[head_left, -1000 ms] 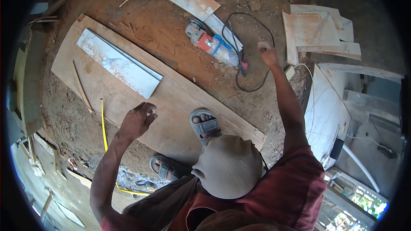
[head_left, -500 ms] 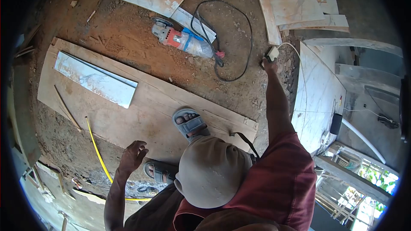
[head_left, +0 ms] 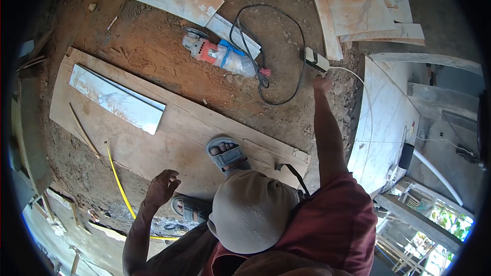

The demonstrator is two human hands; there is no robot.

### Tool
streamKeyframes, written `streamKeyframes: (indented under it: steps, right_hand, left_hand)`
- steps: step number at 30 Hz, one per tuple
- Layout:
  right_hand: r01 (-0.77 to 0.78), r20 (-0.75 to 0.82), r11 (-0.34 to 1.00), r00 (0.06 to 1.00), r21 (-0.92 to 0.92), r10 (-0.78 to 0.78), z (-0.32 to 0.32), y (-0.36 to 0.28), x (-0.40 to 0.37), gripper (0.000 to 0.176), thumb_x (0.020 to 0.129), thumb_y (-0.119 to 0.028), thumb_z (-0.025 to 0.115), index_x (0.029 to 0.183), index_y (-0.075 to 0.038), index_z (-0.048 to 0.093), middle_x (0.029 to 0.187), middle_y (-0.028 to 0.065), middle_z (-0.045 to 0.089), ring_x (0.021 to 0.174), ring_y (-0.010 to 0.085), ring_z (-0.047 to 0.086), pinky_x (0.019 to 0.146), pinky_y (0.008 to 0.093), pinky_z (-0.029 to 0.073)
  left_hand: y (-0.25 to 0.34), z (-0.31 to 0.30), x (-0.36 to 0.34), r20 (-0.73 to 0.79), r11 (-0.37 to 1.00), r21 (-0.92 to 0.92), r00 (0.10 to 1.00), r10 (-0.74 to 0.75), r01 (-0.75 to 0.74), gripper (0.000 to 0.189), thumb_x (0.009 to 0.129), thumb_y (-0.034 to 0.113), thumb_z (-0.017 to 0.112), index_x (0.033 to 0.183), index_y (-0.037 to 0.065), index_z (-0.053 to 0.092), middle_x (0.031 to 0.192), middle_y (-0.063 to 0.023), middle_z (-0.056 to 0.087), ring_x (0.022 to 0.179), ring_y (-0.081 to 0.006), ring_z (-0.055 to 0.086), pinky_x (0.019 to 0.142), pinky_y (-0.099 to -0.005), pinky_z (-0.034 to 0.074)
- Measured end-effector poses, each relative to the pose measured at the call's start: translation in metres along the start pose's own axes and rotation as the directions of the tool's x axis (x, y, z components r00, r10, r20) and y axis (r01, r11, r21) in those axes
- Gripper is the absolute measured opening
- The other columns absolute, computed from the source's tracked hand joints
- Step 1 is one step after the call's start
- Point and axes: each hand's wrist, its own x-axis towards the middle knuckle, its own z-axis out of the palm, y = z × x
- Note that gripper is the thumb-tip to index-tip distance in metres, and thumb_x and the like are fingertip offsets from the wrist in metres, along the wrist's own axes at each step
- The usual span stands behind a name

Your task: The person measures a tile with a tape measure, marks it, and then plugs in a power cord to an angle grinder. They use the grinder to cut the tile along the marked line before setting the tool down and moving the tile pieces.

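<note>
My right hand (head_left: 322, 83) reaches out at the upper right, closed on the near edge of a white and dark extension socket (head_left: 318, 60) with a white cord (head_left: 353, 73). Left of it, a black cable (head_left: 302, 30) loops on the dirt. An angle grinder (head_left: 208, 52), red and grey with plastic wrapped round its body, lies on the ground past my feet. My left hand (head_left: 162, 186) hangs low on the left, fingers loosely bent and apart, with nothing in it. Below it, a yellow tape measure (head_left: 118, 184) is stretched over the ground.
A wooden board (head_left: 189, 138) lies underfoot, bearing cut marble-look tile strips (head_left: 117, 98) and a thin stick (head_left: 84, 130). More tile pieces (head_left: 358, 13) are stacked at the upper right. Laid white tiles (head_left: 376, 122) and a white pipe (head_left: 437, 176) are on the right.
My right hand has turned the extension socket, which now points up and left toward the looped cable. My left hand has barely moved. The view has shifted slightly.
</note>
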Motion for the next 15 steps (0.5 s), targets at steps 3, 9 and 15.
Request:
streamKeyframes:
  steps: [3,9,15]
  right_hand:
    - [0.601,0.1,0.687,0.778,-0.409,-0.621,-0.046,-0.095,-0.012,0.056,0.074,-0.006,0.058,0.127,-0.009,0.04,0.12,0.0164,0.049,0.109,0.0365,0.048,0.092,0.046,0.04]
    - [0.701,0.654,0.464,0.698,-0.542,-0.291,-0.043,-0.118,0.026,0.076,0.068,-0.01,0.067,0.134,-0.013,0.028,0.129,0.0159,0.044,0.122,0.035,0.041,0.101,0.0483,0.033]
    - [0.671,0.884,0.585,0.415,-0.456,0.213,-0.109,-0.199,0.025,0.079,0.058,-0.005,0.073,0.13,-0.017,0.042,0.118,0.0172,0.056,0.111,0.0335,0.053,0.09,0.0388,0.044]
  left_hand:
    - [0.0,-0.005,0.002,-0.022,1.0,-0.001,1.0,-0.023,0.023,0.022,0.082,0.011,0.063,0.1,0.002,0.055,0.086,-0.0164,0.061,0.07,-0.0291,0.062,0.062,-0.037,0.049]
    - [-0.004,-0.007,0.006,-0.028,0.999,0.023,0.999,0.037,-0.036,0.022,0.082,0.009,0.062,0.102,0.002,0.055,0.088,-0.0169,0.061,0.073,-0.0296,0.062,0.063,-0.0363,0.05]
    - [-0.014,-0.015,-0.006,-0.094,0.995,-0.081,0.993,-0.065,0.057,0.023,0.082,0.01,0.062,0.102,0.002,0.054,0.086,-0.016,0.062,0.075,-0.0281,0.063,0.063,-0.0353,0.05]
